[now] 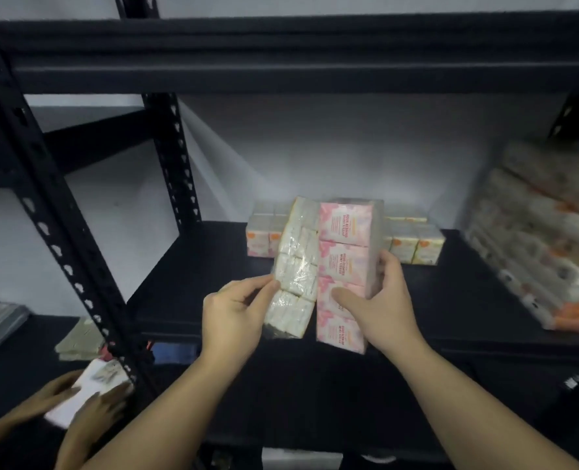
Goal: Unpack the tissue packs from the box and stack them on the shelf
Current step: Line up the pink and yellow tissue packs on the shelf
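Observation:
Over the front of the black shelf (467,300) I hold two long tissue packs side by side. My left hand (237,313) grips the white plastic-wrapped tissue pack (296,266) by its lower left edge; it leans to the right. My right hand (379,300) holds the pink tissue pack (344,252), thumb on its front and fingers round its right side. Behind them, a low row of small tissue packs (413,244) lies at the back of the shelf. The box is out of view.
A tall stack of orange-and-white tissue packs (546,245) fills the shelf's right end. A black perforated upright (60,212) stands at the left. Beyond it, another person's hands (77,398) hold a white pack over the neighbouring shelf. An upper shelf beam (298,62) runs overhead.

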Available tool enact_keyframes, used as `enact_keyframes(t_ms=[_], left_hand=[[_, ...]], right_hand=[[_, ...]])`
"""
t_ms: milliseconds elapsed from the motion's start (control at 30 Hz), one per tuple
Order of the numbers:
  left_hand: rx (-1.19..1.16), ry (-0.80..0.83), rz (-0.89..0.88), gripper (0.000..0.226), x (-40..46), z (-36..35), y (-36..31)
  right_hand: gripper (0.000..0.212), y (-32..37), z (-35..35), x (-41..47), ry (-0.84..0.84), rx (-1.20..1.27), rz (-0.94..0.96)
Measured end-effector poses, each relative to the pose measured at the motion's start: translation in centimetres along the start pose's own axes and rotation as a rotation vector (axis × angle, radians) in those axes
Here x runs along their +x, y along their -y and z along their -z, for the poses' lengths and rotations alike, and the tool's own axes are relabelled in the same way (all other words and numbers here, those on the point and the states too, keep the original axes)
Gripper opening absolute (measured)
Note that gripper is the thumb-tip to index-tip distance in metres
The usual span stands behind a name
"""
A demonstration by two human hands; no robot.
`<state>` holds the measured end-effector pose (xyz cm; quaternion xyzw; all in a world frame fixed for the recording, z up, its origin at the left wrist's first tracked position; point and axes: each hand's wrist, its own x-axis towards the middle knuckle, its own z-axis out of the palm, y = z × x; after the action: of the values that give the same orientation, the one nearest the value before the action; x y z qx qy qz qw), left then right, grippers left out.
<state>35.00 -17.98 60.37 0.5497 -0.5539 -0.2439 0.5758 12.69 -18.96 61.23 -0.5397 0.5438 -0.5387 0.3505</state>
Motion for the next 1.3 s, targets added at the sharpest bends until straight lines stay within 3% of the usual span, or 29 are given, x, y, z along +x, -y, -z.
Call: enact_keyframes(t_ms=[333,667,767,933,1033,1167,1300], left_hand=[[0.126,0.347,0.135,0.004,6.4,0.7,3.0],[0.054,0.756,0.364,0.053,9.0,-0.8,1.7],[0.003,0.76,0.412,0.054,8.9,-1.8,0.5],[-0.025,0.713,0.361,0.034,8.1,-3.2,-0.1],[0.0,0.658,0.343,0.043,8.5,-2.1,0.0],[0.267,0.586,0.14,0.056,9.5,0.2,-0.1],[0.603,0.627,-0.079,0.079,11.0,3.0,-0.4]], right_hand=[[0.088,-0.2,-3.4,2.3,-0.073,-0.079,-0.031],[0.078,-1.7,-2.6,2.5,-0.101,-0.08,-0.11],[0.079,-1.8,-1.9,2.8,-0.104,-0.055,-0.111],[0.079,-1.4,-0.4,3.5,-0.082,-0.001,-0.093],[0.078,-1.3,0.8,4.0,-0.085,0.003,-0.074],[0.081,-1.3,1.7,4.4,-0.065,0.014,-0.062],[0.089,-1.1,1.4,5.0,-0.052,0.044,-0.046]])
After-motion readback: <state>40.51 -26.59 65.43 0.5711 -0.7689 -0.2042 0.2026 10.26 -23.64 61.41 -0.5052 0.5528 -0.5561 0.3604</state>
